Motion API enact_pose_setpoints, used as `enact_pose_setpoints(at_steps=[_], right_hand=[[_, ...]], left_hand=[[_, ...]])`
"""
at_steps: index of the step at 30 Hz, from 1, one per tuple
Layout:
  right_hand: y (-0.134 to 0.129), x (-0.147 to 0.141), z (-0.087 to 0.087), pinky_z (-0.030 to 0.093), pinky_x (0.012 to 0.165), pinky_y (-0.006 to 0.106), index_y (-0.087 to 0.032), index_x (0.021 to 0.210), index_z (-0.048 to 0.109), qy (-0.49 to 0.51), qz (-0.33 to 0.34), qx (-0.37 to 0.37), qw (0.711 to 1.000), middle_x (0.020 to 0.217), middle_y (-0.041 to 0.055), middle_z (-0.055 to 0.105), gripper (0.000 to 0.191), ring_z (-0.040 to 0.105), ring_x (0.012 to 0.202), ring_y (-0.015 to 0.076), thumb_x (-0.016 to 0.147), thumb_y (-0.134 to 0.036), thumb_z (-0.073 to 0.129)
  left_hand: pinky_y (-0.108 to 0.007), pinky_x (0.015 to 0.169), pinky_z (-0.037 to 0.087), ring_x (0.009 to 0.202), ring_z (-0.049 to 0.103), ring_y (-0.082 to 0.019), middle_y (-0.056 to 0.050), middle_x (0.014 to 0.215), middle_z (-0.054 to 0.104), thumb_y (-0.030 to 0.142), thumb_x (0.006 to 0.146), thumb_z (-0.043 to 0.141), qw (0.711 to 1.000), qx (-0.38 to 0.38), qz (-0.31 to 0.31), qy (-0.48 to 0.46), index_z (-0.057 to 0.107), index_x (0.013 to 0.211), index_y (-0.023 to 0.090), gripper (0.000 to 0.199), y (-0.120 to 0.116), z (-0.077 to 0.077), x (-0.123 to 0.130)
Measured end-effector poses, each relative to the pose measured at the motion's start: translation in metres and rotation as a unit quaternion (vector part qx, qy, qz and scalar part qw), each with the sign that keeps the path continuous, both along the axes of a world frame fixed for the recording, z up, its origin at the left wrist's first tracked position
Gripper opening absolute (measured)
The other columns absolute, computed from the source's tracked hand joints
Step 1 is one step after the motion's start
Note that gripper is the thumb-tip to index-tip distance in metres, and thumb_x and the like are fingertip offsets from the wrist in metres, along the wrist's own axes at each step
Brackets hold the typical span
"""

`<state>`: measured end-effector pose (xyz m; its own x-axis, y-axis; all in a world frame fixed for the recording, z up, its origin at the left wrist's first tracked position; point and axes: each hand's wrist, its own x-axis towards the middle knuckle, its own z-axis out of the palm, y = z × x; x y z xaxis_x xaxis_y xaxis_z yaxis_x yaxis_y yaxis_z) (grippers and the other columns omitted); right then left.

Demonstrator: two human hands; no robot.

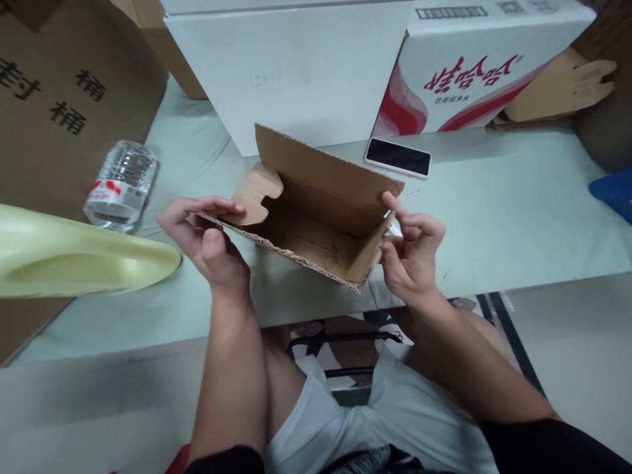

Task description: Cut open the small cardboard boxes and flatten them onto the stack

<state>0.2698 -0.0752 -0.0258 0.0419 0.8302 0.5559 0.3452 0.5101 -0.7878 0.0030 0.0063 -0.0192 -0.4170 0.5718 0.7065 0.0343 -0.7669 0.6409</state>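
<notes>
A small brown cardboard box (328, 187) with its top open is held between my two hands, above the near part of the table. One notched flap stands up at its left end, and the back panel rises tall. My left hand (210, 237) grips the left end, fingers over the edge by the flap and thumb on the near side. At the right end, my right hand (412, 240) pinches the side panel, with the index finger near the top corner. Part of the box's floor shows inside; its underside is hidden.
Behind the box stand a large white carton (296, 72) and a red-and-white carton (459, 79). A phone (397, 158) lies on the pale green table (508, 217). To the left are a clear water bottle (121, 187), a yellow-green plastic object (89, 253) and a big brown carton (74, 99).
</notes>
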Motion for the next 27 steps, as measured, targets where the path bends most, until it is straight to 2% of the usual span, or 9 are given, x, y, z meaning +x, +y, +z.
enact_pose_setpoints(at_steps=[5,7,9,10,12,15,19,22,27], right_hand=[[0.000,0.001,0.007,0.063,0.077,0.039,-0.028,0.105,0.073,-0.129,-0.025,0.046,0.990,0.138,0.0107,0.066,0.017,0.070,0.090,0.0180,0.104,-0.036,0.058],[0.001,0.004,0.006,0.064,0.080,0.042,-0.030,0.115,0.071,-0.124,-0.087,0.056,0.987,0.136,0.0112,0.061,0.021,0.069,0.100,0.0214,0.099,-0.042,0.066],[0.002,0.006,0.003,0.065,0.086,0.045,-0.033,0.138,0.059,-0.106,-0.112,0.034,0.988,0.143,0.0126,0.056,0.051,0.066,0.115,0.0261,0.093,-0.052,0.070],[0.002,0.007,0.002,0.064,0.091,0.047,-0.034,0.148,0.050,-0.097,-0.094,0.015,0.991,0.147,0.0130,0.056,0.061,0.065,0.122,0.0275,0.094,-0.055,0.069],[0.003,0.008,-0.001,0.062,0.102,0.048,-0.034,0.152,0.045,-0.088,-0.024,-0.015,0.996,0.149,0.0118,0.060,0.057,0.065,0.129,0.0270,0.100,-0.050,0.062],[0.002,0.008,-0.001,0.057,0.112,0.051,-0.029,0.131,0.064,-0.097,0.026,-0.019,0.995,0.143,0.0103,0.068,0.031,0.066,0.133,0.0279,0.105,-0.042,0.054],[0.000,0.009,0.000,0.055,0.114,0.054,-0.027,0.124,0.070,-0.104,0.036,0.009,0.994,0.144,0.0110,0.068,0.030,0.065,0.134,0.0301,0.102,-0.044,0.057],[-0.001,0.011,0.000,0.053,0.117,0.056,-0.028,0.127,0.069,-0.103,0.053,0.014,0.993,0.144,0.0104,0.067,0.033,0.064,0.136,0.0304,0.101,-0.045,0.057],[-0.003,0.013,-0.004,0.051,0.117,0.057,-0.031,0.137,0.062,-0.087,0.059,-0.025,0.994,0.151,0.0104,0.062,0.043,0.059,0.142,0.0319,0.101,-0.054,0.054]], left_hand=[[-0.029,0.069,0.051,0.070,0.066,-0.013,0.001,0.088,0.069,0.040,0.080,0.075,0.999,0.022,-0.024,0.015,0.055,0.103,0.021,0.036,-0.003,-0.001,0.002],[-0.029,0.070,0.050,0.071,0.065,-0.013,0.000,0.092,0.068,0.040,0.083,0.075,0.999,0.010,-0.016,0.037,0.057,0.109,0.021,0.037,-0.005,-0.002,0.001],[-0.031,0.071,0.050,0.073,0.063,-0.014,-0.001,0.096,0.066,0.045,0.086,0.074,0.998,-0.017,0.005,0.066,0.057,0.117,0.021,0.043,-0.006,-0.004,0.000],[-0.032,0.073,0.050,0.076,0.063,-0.015,-0.002,0.098,0.064,0.048,0.086,0.075,0.996,-0.029,0.017,0.080,0.056,0.120,0.021,0.047,-0.006,-0.005,0.000],[-0.036,0.083,0.051,0.088,0.063,-0.019,-0.005,0.105,0.061,0.054,0.087,0.076,0.993,-0.047,0.036,0.102,0.054,0.127,0.020,0.057,-0.007,-0.007,-0.001],[-0.043,0.107,0.047,0.116,0.061,-0.024,-0.009,0.123,0.055,0.060,0.087,0.076,0.988,-0.037,0.054,0.139,0.052,0.133,0.022,0.064,-0.008,-0.008,-0.001],[-0.051,0.125,0.036,0.143,0.052,-0.029,-0.005,0.146,0.055,0.058,0.097,0.066,0.963,-0.103,0.074,0.237,0.064,0.131,0.033,0.042,-0.014,-0.004,-0.001],[-0.056,0.124,0.038,0.140,0.057,-0.031,-0.003,0.145,0.064,0.055,0.101,0.058,0.935,-0.153,0.069,0.313,0.077,0.117,0.032,0.034,-0.020,0.003,-0.003],[-0.055,0.120,0.043,0.126,0.067,-0.030,-0.004,0.128,0.075,0.045,0.102,0.056,0.908,-0.184,0.074,0.370,0.082,0.115,0.031,0.032,-0.024,0.009,-0.007]])
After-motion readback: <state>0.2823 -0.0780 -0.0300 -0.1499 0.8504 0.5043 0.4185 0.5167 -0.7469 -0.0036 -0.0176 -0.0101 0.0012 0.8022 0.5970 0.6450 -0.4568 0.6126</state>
